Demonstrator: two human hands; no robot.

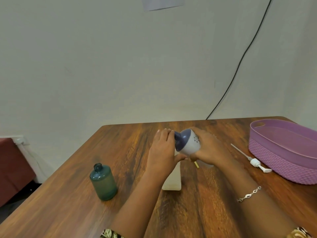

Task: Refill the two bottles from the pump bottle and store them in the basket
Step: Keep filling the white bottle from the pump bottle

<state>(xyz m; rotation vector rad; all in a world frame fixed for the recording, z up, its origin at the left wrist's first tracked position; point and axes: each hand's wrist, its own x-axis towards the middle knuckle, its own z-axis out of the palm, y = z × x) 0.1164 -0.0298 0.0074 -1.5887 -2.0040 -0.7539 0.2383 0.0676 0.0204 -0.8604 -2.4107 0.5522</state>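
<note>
The right hand (209, 150) grips the wide body of the pump bottle (188, 145), lifted above the desk (68, 203) toward its far edge. The left hand (163, 148) lies at the neck; I cannot tell whether it grips. The bottle's long axis is tilted, neck pointing left. It looks like smooth, stiff plastic, probably slippery and best held around the body. A pale bottle (172, 181) stands beneath, an open teal bottle (103, 182) towards the left edge, and the basket (274, 155) at the right edge.
</note>
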